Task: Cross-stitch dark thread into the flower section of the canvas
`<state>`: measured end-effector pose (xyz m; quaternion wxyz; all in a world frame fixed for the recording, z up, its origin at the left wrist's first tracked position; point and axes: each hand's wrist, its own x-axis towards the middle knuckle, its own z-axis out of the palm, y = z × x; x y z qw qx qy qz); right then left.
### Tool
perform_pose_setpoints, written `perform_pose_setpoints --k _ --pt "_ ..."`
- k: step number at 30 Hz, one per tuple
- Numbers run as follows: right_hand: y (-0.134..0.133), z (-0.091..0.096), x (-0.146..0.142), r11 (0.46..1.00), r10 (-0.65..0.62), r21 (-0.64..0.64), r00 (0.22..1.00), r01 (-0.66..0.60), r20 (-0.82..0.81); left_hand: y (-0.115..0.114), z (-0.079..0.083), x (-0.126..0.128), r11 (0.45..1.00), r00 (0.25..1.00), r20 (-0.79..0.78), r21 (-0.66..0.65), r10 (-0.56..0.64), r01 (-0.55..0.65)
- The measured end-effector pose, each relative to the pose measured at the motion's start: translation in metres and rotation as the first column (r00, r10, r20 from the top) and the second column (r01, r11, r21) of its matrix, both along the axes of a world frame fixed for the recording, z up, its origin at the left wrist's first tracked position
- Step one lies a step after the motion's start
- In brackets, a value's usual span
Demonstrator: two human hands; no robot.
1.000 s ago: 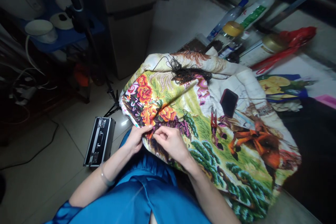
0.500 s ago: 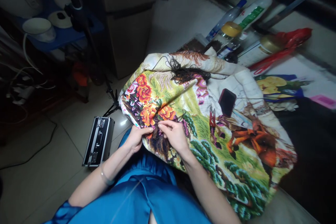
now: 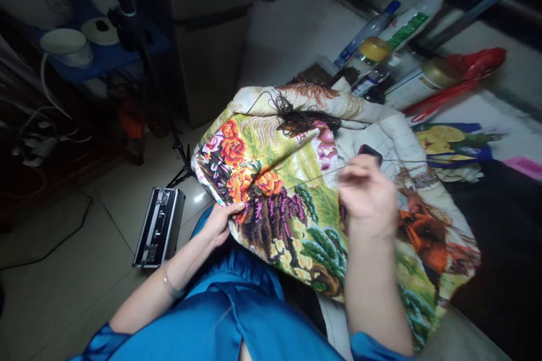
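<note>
A large cross-stitch embroidery (image 3: 262, 146), with orange flowers, purple-brown rows and green foliage, is draped in front of me. My left hand (image 3: 222, 220) is closed on its near-left edge, thumb on top. My right hand (image 3: 368, 189) is raised over the right part of the cloth, blurred by motion. From the orange flowers a dark thread (image 3: 313, 181) runs taut to its fingers; whether a needle is there I cannot make out. Behind the hand, a small dark case (image 3: 370, 153) shows partly. A tangle of dark threads (image 3: 296, 118) lies on the rolled far part of the cloth.
A black, silver-edged case (image 3: 158, 228) stands on the tiled floor at left. Near it rises a black tripod stand (image 3: 146, 51). Bottles and a gold-lidded jar (image 3: 375, 49) line the back right, beside a red plastic bag (image 3: 478, 65). A pink item (image 3: 525, 165) lies far right.
My right hand has moved from beside the left hand to the right and up, drawing the thread out straight. The red-handled snips seen earlier are now hidden behind it. My left hand stays put.
</note>
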<state>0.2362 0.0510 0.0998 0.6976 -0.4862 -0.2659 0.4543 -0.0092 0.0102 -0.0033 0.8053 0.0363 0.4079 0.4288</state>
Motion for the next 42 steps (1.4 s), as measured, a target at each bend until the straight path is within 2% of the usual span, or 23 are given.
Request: perform_pose_setpoints --k 1,2,3,4,5,6,7,9,10,12,14,17,19,22,25,28,30,33,36,38,39,41,42 --pt "0.004 0.012 0.017 0.988 -0.114 0.109 0.993 0.112 0.016 0.000 0.000 0.000 1.000 1.000 0.006 -0.003 0.001 -0.001" --pt "0.008 0.022 0.031 0.940 -0.266 0.242 0.961 0.241 0.077 0.000 0.000 0.000 1.000 1.000 0.011 -0.006 0.004 -0.004" --pt "0.010 0.029 0.040 0.854 -0.427 0.391 0.891 0.343 0.152 0.000 0.001 0.000 1.000 1.000 0.018 -0.008 0.004 -0.004" --pt "0.010 0.032 0.043 0.761 -0.559 0.519 0.800 0.389 0.219 0.000 0.000 0.000 1.000 1.000 0.026 -0.008 0.003 -0.003" --pt "0.010 0.031 0.040 0.711 -0.630 0.591 0.718 0.381 0.295 0.000 0.000 -0.001 1.000 0.999 0.033 -0.009 0.000 0.000" --pt "0.007 0.026 0.032 0.726 -0.633 0.600 0.667 0.336 0.393 0.000 0.000 -0.001 1.000 0.999 0.039 -0.009 -0.002 0.003" --pt "0.004 0.017 0.020 0.801 -0.559 0.536 0.652 0.266 0.512 0.000 0.000 -0.001 1.000 0.999 0.042 -0.007 -0.004 0.004" --pt "-0.006 -0.007 -0.011 0.973 -0.197 0.226 0.642 0.037 0.741 0.000 -0.001 -0.001 1.000 0.999 0.041 -0.002 -0.004 0.004" --pt "-0.013 -0.019 -0.027 0.993 -0.024 0.084 0.580 -0.077 0.814 0.000 -0.001 -0.001 1.000 0.999 0.039 0.001 -0.003 0.003" --pt "-0.024 -0.041 -0.055 0.947 0.231 -0.113 0.391 -0.302 0.891 -0.001 -0.001 -0.002 1.000 0.999 0.040 0.008 -0.006 0.006" --pt "-0.034 -0.055 -0.074 0.875 0.326 -0.212 0.206 -0.436 0.923 -0.001 0.000 -0.002 1.000 0.999 0.049 0.013 -0.013 0.012" --pt "-0.039 -0.064 -0.086 0.832 0.304 -0.253 0.024 -0.494 0.952 -0.001 -0.001 -0.002 1.000 0.998 0.057 0.007 -0.011 0.011" --pt "-0.037 -0.064 -0.085 0.837 0.260 -0.232 -0.013 -0.496 0.965 -0.001 -0.003 -0.002 1.000 0.999 0.052 -0.002 -0.005 0.005" --pt "-0.028 -0.055 -0.070 0.910 0.161 -0.135 0.036 -0.392 0.986 -0.002 -0.004 -0.002 1.000 0.998 0.055 -0.009 -0.002 0.003" --pt "-0.014 -0.040 -0.044 0.995 -0.016 0.024 0.087 -0.095 0.996 -0.001 -0.004 -0.002 1.000 0.997 0.072 -0.007 -0.011 0.012" --pt "-0.003 -0.028 -0.018 0.987 -0.103 0.080 0.161 0.141 0.982 -0.001 -0.004 -0.002 1.000 0.997 0.078 0.000 -0.018 0.018" --pt "-0.001 -0.025 -0.006 0.979 -0.036 -0.026 0.296 0.203 0.955 -0.001 -0.004 -0.002 1.000 0.997 0.072 -0.004 -0.016 0.017" --pt "-0.001 -0.022 0.008 0.958 0.087 -0.231 0.595 0.169 0.799 -0.001 -0.004 -0.001 0.999 0.998 0.061 -0.029 -0.021 0.023" --pt "-0.007 -0.019 0.010 0.969 -0.001 -0.197 0.794 0.152 0.608 -0.002 -0.005 -0.001 0.999 0.998 0.057 -0.040 -0.020 0.022" --pt "-0.015 -0.020 -0.004 0.980 -0.024 -0.154 0.842 0.127 0.538 -0.001 -0.005 -0.001 0.999 0.999 0.048 -0.048 -0.020 0.022" --pt "-0.021 -0.022 -0.016 0.983 0.022 -0.169 0.855 0.077 0.519 -0.001 -0.005 -0.001 0.998 0.999 0.045 -0.053 -0.020 0.023" --pt "-0.034 -0.032 -0.045 0.958 0.216 -0.270 0.856 -0.093 0.470 -0.001 -0.004 -0.001 0.998 0.999 0.043 -0.058 -0.020 0.022" --pt "-0.041 -0.039 -0.060 0.923 0.330 -0.336 0.838 -0.189 0.434 -0.001 -0.003 0.000 0.998 0.999 0.043 -0.056 -0.019 0.022"
